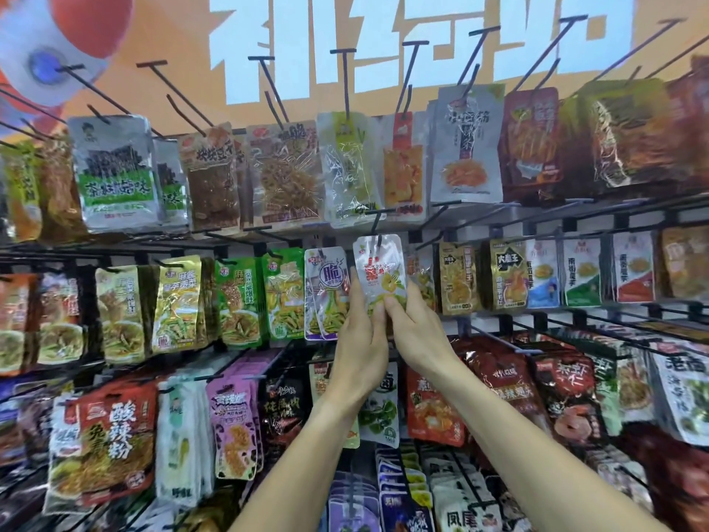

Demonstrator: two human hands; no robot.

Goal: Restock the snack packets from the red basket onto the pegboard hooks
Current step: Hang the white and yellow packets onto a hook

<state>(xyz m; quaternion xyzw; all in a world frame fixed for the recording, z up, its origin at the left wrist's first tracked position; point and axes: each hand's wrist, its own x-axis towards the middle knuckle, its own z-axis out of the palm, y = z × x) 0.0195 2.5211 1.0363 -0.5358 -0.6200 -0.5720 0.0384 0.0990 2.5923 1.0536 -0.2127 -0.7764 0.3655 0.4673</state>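
Observation:
A silver snack packet (380, 268) with red characters and a yellow-green picture is up at the middle row of the display. Its top hole sits at the tip of a black hook (378, 220). My left hand (360, 335) grips the packet's lower left edge, thumb on its front. My right hand (416, 324) pinches the lower right corner. The red basket is out of view.
Rows of hanging snack packets fill the black rack on all sides. A white and purple packet (326, 293) hangs just left of the held one, gold packets (458, 278) to the right. Several bare hooks (345, 82) stick out along the top row.

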